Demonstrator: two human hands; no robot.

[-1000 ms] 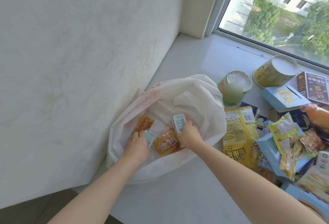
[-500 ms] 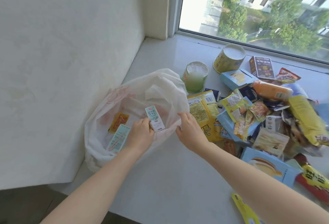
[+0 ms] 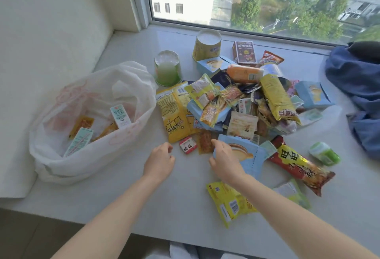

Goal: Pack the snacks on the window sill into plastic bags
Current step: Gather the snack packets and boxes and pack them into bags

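Observation:
A white plastic bag [image 3: 131, 135] lies open on the left of the window sill [image 3: 185, 201], with two small milk cartons [image 3: 120, 115] and orange snack packets [image 3: 82, 124] inside. A heap of snacks [image 3: 242, 102] covers the middle of the sill. My left hand [image 3: 159, 161] hovers empty, fingers loosely curled, just left of a small red-and-white candy packet [image 3: 188, 145]. My right hand [image 3: 224, 159] rests on the near edge of a light blue box [image 3: 249, 156], its fingers beside an orange snack packet [image 3: 205, 142]; whether it grips the box is unclear.
Two upturned paper tubs, green [image 3: 167, 68] and yellow [image 3: 206, 45], stand behind the heap. A red wafer pack [image 3: 298, 166], a green jelly cup [image 3: 324, 153] and a yellow bag [image 3: 230, 203] lie near the front. Blue cloth [image 3: 357, 86] is bunched at right. Wall at left.
Both hands have left the bag and moved right to the near edge of the snack heap. The two milk cartons now lie released inside the bag. The view has swung right.

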